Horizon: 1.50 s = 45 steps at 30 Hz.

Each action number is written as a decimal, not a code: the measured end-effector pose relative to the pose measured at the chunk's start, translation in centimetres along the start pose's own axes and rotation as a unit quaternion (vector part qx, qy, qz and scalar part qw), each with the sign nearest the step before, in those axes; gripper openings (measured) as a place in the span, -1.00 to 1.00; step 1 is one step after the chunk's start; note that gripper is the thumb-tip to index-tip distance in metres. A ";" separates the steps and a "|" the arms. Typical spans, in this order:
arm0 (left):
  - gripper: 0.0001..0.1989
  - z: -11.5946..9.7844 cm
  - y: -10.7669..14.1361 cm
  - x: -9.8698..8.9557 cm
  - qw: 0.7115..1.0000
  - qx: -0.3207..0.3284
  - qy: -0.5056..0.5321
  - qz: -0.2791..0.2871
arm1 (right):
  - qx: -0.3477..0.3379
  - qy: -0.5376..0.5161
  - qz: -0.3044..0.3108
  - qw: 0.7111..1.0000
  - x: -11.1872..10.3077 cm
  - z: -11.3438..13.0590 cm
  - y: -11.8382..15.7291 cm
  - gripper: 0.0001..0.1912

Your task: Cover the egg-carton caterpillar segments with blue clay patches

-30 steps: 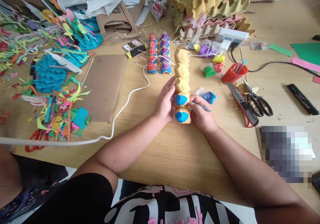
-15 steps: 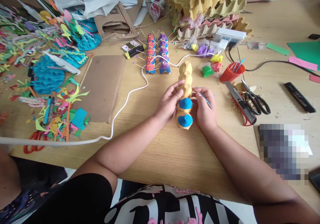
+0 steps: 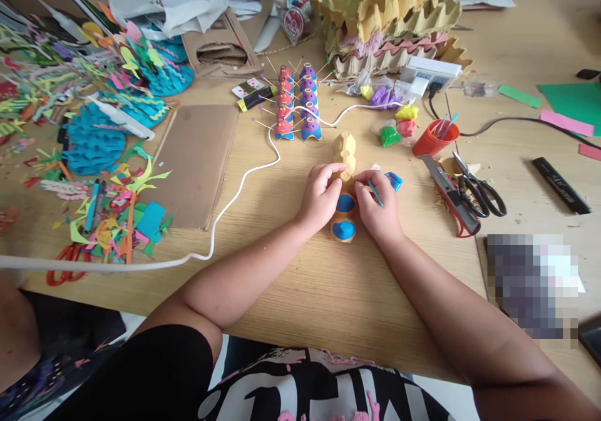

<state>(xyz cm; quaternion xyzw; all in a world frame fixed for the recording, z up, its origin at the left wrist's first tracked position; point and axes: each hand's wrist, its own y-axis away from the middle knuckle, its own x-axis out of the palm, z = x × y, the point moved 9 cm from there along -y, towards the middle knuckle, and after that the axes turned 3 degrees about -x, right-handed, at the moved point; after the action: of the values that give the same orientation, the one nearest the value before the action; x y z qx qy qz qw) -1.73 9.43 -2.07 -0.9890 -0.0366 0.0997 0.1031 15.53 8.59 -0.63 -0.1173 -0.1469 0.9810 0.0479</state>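
A yellow egg-carton strip (image 3: 345,145) lies lengthwise in front of me, with blue clay on its two nearest bumps. My left hand (image 3: 322,197) grips the strip's left side, fingers bent over its middle. On the right side, my right hand (image 3: 379,207) pinches a thin blue tool (image 3: 375,193), its tip close to the strip. A blue packet (image 3: 393,181) sits just behind my right hand. Farther back stand two rows of painted carton pieces, red (image 3: 284,109) and purple (image 3: 308,106), with pins stuck in them.
Clay bags (image 3: 389,136) and an orange cup (image 3: 436,138) stand behind. A cutter (image 3: 451,192) and black scissors (image 3: 483,189) lie right. A white cable (image 3: 239,186) crosses left, near brown cardboard (image 3: 197,158) and paper scraps (image 3: 110,227). Egg trays (image 3: 385,14) are stacked at the back. Another person's arm (image 3: 16,333) shows lower left.
The strip has moved slightly towards me and tilted. Both hands have come closer together over its middle, and the blue packet has come into view behind my right hand.
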 end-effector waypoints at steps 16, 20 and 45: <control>-0.58 0.1 0.0 -0.3 0.990 0.007 0.118 -0.076 | -0.055 0.120 -0.016 0.991 -3.2 3.3 -2.0 -0.76; -0.62 0.5 0.0 -0.8 0.989 0.013 0.104 -0.101 | -0.022 0.383 0.010 0.923 -4.3 1.6 -2.8 -0.63; -0.75 -2.4 0.5 -1.2 0.990 0.090 -0.040 -0.105 | -0.381 0.194 0.043 0.903 -0.9 5.5 0.3 -0.77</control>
<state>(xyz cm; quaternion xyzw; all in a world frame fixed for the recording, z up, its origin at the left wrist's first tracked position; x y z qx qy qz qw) -2.40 8.32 0.32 -0.9616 -0.1350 0.1306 0.2002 15.00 6.61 4.61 -0.3211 -0.4917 0.8093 -0.0149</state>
